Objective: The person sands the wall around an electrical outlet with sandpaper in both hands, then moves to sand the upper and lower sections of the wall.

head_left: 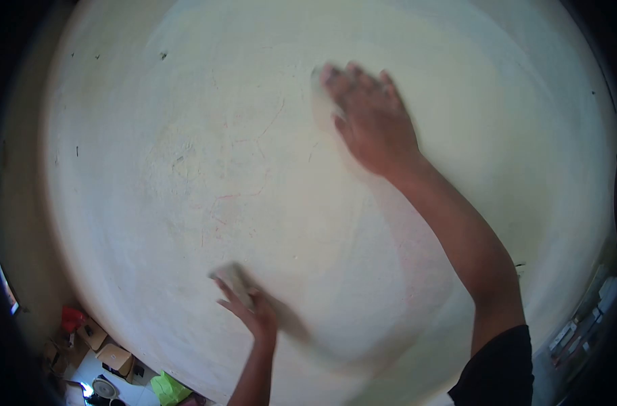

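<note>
Cream wall (153,169) takes both hands: right hand (372,122) flat, fingers stretched, pinning a pale pad (320,101) flush, left hand (257,314) clamped round a block (232,277) kept face-down.

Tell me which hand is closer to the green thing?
Left. The left hand is just above the green thing; the right hand is far higher on the wall.

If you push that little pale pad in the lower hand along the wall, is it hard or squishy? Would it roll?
Probably light: the left hand holds the pad with just its fingers. It looks flat against the wall, so it should slide, not roll. Hard or squishy is too blurred to tell.
</note>
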Demonstrator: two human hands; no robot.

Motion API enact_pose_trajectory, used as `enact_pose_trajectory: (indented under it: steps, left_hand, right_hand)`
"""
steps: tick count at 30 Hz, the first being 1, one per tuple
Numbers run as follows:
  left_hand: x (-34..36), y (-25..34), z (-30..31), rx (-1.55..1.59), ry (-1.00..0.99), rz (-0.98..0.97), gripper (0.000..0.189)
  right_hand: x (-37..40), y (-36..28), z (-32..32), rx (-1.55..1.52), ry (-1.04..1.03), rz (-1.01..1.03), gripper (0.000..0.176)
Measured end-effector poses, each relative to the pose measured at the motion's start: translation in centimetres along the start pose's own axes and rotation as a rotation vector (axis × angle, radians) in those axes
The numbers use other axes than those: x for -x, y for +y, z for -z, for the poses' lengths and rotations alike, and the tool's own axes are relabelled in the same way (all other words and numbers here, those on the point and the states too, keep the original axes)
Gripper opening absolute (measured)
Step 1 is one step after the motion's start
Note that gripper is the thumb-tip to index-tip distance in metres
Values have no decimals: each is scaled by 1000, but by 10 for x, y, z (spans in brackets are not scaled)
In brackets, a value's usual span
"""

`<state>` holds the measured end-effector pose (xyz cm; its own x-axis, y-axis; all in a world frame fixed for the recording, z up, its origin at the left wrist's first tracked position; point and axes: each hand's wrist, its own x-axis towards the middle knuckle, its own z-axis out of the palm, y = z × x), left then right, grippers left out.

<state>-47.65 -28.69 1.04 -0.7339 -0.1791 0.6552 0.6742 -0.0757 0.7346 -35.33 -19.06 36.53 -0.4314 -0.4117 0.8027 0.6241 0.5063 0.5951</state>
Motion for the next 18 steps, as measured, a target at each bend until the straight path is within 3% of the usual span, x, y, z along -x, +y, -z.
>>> enact_pose_trajectory:
  steps: [1, 3, 6, 9, 10, 11, 13, 16, 18]
  left_hand:
    - [16, 12, 1, -101, -124, -75, 63]
    - [32, 19, 10, -280, -352, -159, 65]
    - [6, 8, 7, -120, -103, -40, 64]
    - [-8, 15, 2, -15, 8, 47, 64]
    - [1, 25, -3, 40, 8, 52, 63]
    - [16, 37, -5, -26, -104, 1, 63]
    - [45, 50, -5, -166, -324, -106, 63]
    - [36, 38, -6, -247, -260, -163, 64]
    - [12, 23, -6, -167, -112, -84, 65]
  right_hand:
    - [9, 6, 6, -106, -22, 127, 56]
    - [-2, 43, -5, 14, 23, 16, 54]
    - [-21, 114, -12, 100, 189, -261, 50]
    - [-6, 102, -12, 138, 208, -301, 51]
    - [3, 83, -9, 155, 188, -298, 51]
    - [14, 60, 2, 87, 73, -205, 52]
    - [31, 48, 16, -83, 36, 56, 51]
    - [19, 94, 10, -39, 136, -2, 48]
    - [11, 137, -1, 53, 217, -208, 46]
